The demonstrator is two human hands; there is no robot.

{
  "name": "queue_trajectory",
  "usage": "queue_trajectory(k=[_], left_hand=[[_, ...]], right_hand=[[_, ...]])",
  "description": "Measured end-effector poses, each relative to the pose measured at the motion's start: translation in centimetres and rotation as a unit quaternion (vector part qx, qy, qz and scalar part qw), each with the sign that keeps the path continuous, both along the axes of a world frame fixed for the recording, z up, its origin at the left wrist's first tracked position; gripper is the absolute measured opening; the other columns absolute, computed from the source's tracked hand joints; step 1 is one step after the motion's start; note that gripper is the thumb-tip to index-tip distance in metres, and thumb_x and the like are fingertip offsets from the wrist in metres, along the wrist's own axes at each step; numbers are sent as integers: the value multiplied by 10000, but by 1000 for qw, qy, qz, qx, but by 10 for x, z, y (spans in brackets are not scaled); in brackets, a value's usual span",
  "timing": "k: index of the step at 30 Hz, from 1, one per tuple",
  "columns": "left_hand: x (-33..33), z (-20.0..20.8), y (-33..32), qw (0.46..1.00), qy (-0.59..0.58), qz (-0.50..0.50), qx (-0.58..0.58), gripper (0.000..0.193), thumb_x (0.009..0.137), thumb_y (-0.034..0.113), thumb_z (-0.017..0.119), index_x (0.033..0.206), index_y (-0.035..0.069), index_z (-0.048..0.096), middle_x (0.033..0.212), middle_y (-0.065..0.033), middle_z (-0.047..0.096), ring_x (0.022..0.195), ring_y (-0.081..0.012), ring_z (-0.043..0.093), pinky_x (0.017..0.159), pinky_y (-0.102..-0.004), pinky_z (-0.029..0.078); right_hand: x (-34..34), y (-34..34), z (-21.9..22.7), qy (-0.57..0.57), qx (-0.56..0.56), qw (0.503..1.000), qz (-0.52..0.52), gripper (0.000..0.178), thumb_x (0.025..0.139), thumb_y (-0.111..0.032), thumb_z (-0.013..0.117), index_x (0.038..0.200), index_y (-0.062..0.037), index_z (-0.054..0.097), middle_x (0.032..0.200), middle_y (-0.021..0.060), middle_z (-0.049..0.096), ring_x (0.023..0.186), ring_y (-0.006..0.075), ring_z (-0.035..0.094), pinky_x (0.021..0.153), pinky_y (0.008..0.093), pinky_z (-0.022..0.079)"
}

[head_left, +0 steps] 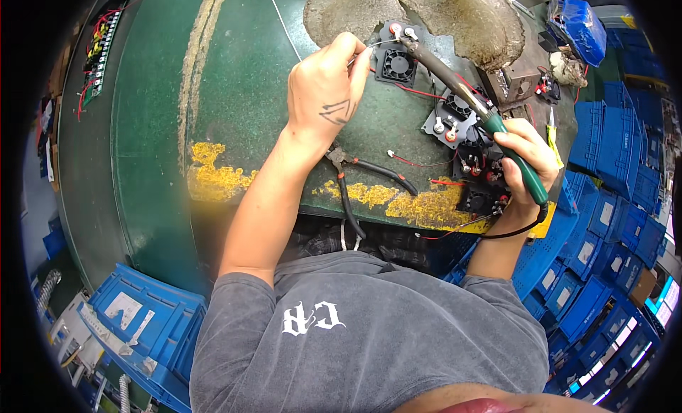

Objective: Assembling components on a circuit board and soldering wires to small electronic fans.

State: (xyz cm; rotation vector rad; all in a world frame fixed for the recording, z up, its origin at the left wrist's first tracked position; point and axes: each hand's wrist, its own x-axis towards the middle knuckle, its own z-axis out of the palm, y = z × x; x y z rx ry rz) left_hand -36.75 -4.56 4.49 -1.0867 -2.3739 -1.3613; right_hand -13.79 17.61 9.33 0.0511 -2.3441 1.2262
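Note:
My right hand point(527, 154) is wrapped round the green handle of a soldering iron point(446, 75). Its tip meets a terminal on a black plate with a small cooling fan point(396, 65). Pinched in my left hand point(323, 86) is a thin solder wire point(283, 21), whose end reaches toward that same terminal. Red and white ring terminals sit along the plate's far edge. Below my left wrist lie pliers point(341, 157) with black handles, jaws pointing away from me. More fan plates point(455, 122) with red and black wires are bunched between the first fan and my right hand.
A worn brown slab point(455, 22) lies at the far side of the green bench point(241, 86). A metal box point(513, 83) and yellow-handled tweezers point(553, 137) are at the right. Blue crates point(604, 139) are stacked beyond; another blue crate point(145, 321) stands lower left.

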Motion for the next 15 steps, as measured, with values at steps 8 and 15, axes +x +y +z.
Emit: queue_trajectory(k=[8,15], left_hand=[[0,0,0,1000,-4,0,-5,90,923,81,734,897,20,674,655,-86,630,567,-122,587,553,-273,479],[-1,-2,0,1000,-3,2,-2,75,923,74,735,917,18,687,692,-99,661,592,-126,618,569,-271,494]], right_hand=[[0,2,-3,5,15,1000,8,347,780,-181,740,1029,59,763,1015,236,715,929,342,688,854,402,529],[0,1,-1,4,19,1000,10,331,775,-173,740,1020,48,766,1026,237,715,940,350,694,860,406,533]])
